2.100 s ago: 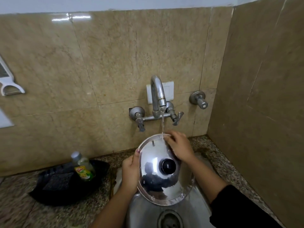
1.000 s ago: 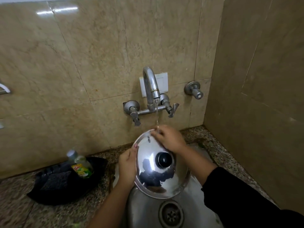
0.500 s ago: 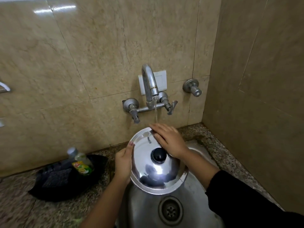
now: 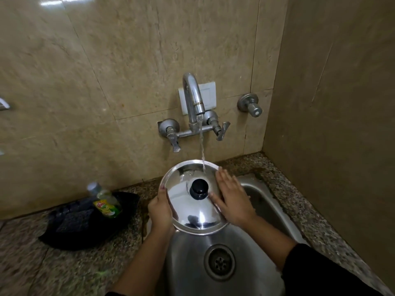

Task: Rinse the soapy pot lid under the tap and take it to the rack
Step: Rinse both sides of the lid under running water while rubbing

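Water (image 4: 202, 146) pours in a thin stream from the tap (image 4: 193, 97) onto the far part of the pot lid (image 4: 188, 201), just beyond its black knob (image 4: 199, 187). One view only, from the head. Half a second ago the right hand (image 4: 232, 199) lay across the lid's far rim, under the stream; now it has slid to the right side, palm flat on the steel, fingers spread, thumb next to the knob — a loose, open-palmed touch, nothing clamped. The left hand (image 4: 161, 209) still keeps its grip closed on the lid's left rim, thumb on top, fingers beneath. The lid sits tilted, top face toward the camera, above the steel sink (image 4: 252, 248), whose drain (image 4: 220, 262) shows below it.

On labels: the dish soap bottle (image 4: 104, 200) carries a green-and-yellow label with a red logo, but the lettering is too blurred to read. It lies in a black tray (image 4: 70, 231) on the speckled granite worktop (image 4: 53, 270), left of the sink.

The count: one lid, one knob, two hands, one bottle, one tray. On the tiled wall (image 4: 117, 60), one spout, two lever handles (image 4: 174, 144) flanking it, one separate valve (image 4: 251, 105) to the right, and one white plate (image 4: 208, 97) behind the spout. A black sleeve (image 4: 320, 272) covers the right forearm.
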The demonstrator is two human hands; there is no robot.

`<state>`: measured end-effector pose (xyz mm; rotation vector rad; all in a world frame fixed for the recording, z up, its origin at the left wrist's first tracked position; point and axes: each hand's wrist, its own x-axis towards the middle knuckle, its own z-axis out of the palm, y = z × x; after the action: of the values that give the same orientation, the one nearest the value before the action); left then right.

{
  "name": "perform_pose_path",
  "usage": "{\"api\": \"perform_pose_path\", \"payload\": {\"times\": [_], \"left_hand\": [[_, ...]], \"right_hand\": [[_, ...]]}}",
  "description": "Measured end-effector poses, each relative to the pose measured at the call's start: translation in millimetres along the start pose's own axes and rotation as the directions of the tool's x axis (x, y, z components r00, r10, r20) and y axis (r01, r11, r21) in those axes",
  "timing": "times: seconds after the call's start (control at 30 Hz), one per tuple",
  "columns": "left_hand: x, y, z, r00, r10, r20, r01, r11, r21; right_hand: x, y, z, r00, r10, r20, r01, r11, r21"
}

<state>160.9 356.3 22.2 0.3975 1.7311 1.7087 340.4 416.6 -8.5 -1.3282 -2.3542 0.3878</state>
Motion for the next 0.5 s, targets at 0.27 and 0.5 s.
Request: {"api": "perform_pose_path", "payload": {"times": [0.27, 0.5], "left_hand": [[2.9, -12.1, -14.4, 0.959, -0.270, 0.087, 0.266, 0.963, 0.052], [10.2, -13.5, -36.2, 0.846, -0.505, 0.170, 0.372, 0.789, 0.488]], "right_hand": [[-54.7, 13.9, 22.7, 0.770, -0.637, -0.034, 0.636, 0.771, -0.019], [-18.1, -2.4, -27.8, 0.986, -0.161, -0.049, 0.165, 0.868, 0.468]]}}
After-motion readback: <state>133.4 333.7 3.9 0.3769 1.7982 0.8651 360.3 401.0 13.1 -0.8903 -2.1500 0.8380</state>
